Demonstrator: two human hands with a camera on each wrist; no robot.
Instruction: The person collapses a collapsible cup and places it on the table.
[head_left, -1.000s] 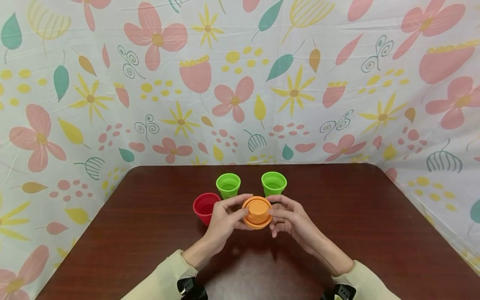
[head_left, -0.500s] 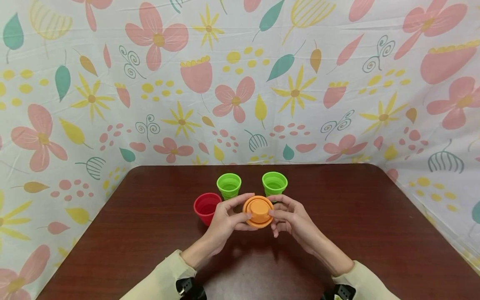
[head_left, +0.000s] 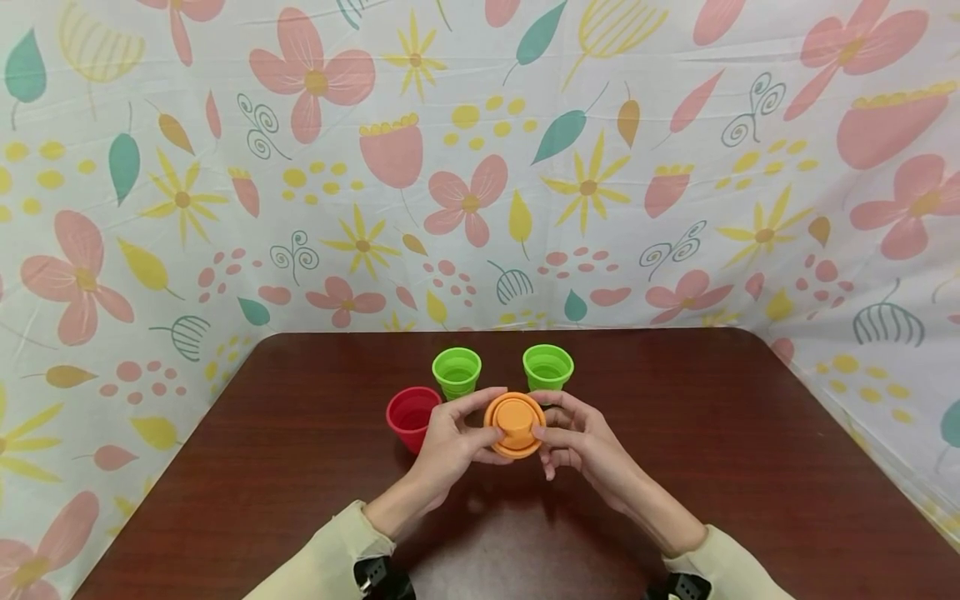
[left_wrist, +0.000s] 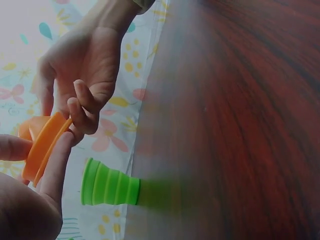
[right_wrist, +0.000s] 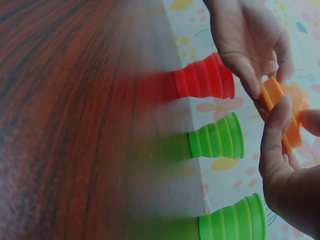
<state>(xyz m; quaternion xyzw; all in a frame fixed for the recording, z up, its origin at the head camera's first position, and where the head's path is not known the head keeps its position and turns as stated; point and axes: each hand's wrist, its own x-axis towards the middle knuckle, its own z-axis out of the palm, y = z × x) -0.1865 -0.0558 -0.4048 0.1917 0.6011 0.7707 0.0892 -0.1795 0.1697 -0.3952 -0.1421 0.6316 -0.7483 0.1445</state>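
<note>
Both hands hold an orange collapsible cup (head_left: 515,410) above the middle of the table, its round base turned toward the head camera and its rings mostly folded flat. My left hand (head_left: 444,442) grips the left side of the rim, thumb on the front and fingers behind. On the opposite side, my right hand (head_left: 596,442) pinches the cup between thumb and fingers, with its lower fingers curled loosely. Both thumb tips press at the base, which looks dented along its lower part. In the left wrist view the folded cup (left_wrist: 45,147) appears edge-on, base bulging outward.
A red collapsible cup (head_left: 408,412) stands extended just left of my left hand, partly hidden by it. Behind the hands stand two extended green cups (head_left: 456,369) on the brown table (head_left: 300,467). A flower-patterned cloth (head_left: 480,100) hangs behind and at the sides.
The thumbs have shifted inward on the orange cup, and its base now looks dented at their tips. The hands otherwise stay nearly in place; the other cups have not moved.
</note>
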